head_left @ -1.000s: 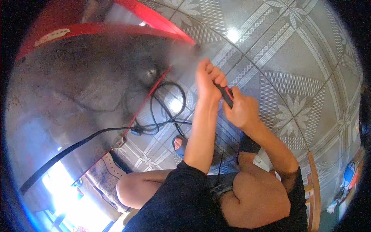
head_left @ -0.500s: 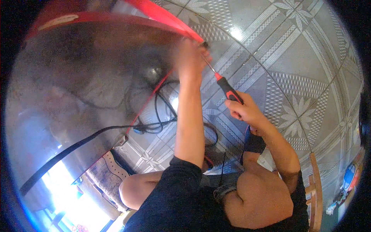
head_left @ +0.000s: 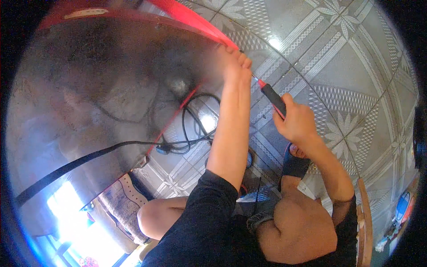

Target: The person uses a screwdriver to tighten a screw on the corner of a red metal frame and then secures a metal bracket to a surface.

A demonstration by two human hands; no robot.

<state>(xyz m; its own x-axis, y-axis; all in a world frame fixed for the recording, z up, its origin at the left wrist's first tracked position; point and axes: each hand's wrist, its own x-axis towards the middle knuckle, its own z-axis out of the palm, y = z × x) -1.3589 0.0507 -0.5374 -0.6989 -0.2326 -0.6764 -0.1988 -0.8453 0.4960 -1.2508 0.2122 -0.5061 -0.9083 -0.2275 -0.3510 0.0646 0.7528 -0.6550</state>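
Note:
A large shiny metal panel with a red rim (head_left: 133, 18) fills the left half of the view. My left hand (head_left: 235, 62) is closed at the panel's right corner, fingers pinched around the spot where the tool tip meets the rim. My right hand (head_left: 297, 122) grips the black and red handle of a screwdriver (head_left: 272, 99). Its thin shaft points up-left to the corner beside my left fingers. Whatever my left fingers pinch is hidden.
Black cables (head_left: 195, 129) loop on the patterned grey floor tiles (head_left: 351, 58) under the panel's edge, and one cable runs left across the panel. My knees and sandalled feet (head_left: 293, 164) are below. A wooden chair edge (head_left: 364, 213) stands at the lower right.
My left hand went from the screwdriver handle up to the panel's corner. The screwdriver tip followed to that corner, and my right hand moved a little up and right on the handle.

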